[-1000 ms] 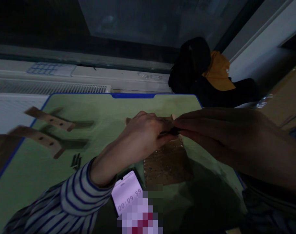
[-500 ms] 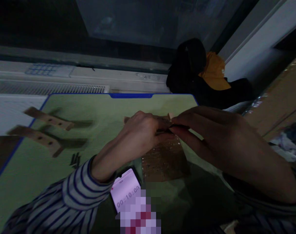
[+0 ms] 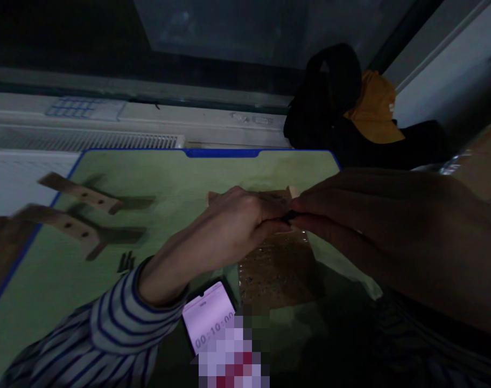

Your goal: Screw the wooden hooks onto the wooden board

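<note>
Fingertip to fingertip, the bare left hand (image 3: 233,223) and the bare right hand (image 3: 374,221) met at the far end of a shiny brown slab (image 3: 275,272) on the green, blue-edged tabletop (image 3: 156,167)! Fingers were drawn close together on both; what they pinched, if anything, was too dark to tell. A pale wooden end (image 3: 293,192) peeked out just beyond. Off left, two bent, twin-holed wooden pieces (image 3: 76,189) sat near slim dark rods (image 3: 126,262).
</note>
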Demonstrator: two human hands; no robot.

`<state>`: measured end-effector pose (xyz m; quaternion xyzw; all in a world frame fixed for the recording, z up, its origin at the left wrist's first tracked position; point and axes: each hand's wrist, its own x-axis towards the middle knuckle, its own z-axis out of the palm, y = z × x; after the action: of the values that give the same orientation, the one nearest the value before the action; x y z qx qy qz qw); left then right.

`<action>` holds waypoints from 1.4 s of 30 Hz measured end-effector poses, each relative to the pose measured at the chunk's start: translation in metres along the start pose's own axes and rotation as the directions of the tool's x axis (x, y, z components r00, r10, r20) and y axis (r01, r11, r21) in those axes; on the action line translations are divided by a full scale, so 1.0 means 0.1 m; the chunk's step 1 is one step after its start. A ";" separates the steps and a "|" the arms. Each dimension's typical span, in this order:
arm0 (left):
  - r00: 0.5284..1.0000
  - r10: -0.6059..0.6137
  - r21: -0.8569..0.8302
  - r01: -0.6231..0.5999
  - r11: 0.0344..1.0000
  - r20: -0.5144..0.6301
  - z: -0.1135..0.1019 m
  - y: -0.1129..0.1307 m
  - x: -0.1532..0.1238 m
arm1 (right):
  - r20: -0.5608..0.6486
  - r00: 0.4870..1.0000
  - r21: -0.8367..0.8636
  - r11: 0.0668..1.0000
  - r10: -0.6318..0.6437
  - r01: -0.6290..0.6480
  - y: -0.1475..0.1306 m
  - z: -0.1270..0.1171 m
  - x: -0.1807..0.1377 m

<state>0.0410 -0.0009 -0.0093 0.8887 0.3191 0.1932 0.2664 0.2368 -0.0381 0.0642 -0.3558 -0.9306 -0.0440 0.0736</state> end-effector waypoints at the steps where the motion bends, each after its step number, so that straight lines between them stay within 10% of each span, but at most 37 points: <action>1: 1.000 -0.002 0.005 0.002 1.000 0.003 0.00 0.00 0.00 | -0.004 1.000 0.002 1.000 0.008 -0.008 -0.01 0.01 -0.01; 12: 0.988 0.028 0.114 -0.010 0.993 -0.153 0.03 0.01 0.01 | -0.054 0.998 0.018 1.000 0.013 -0.012 -0.02 0.04 0.09; 28: 0.999 -0.032 -0.016 0.032 0.999 0.017 -0.02 0.00 0.00 | 0.005 0.999 -0.013 0.999 0.035 -0.035 0.01 0.05 0.08; 42: 0.991 -0.041 0.055 0.048 0.997 -0.129 0.04 0.02 0.03 | -0.083 0.995 0.044 0.997 -0.059 0.062 0.05 0.03 0.09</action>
<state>0.0460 -0.0016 -0.0110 0.8745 0.3608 0.2346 0.2238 0.2330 -0.0283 0.0627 -0.3236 -0.9380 -0.0392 0.1181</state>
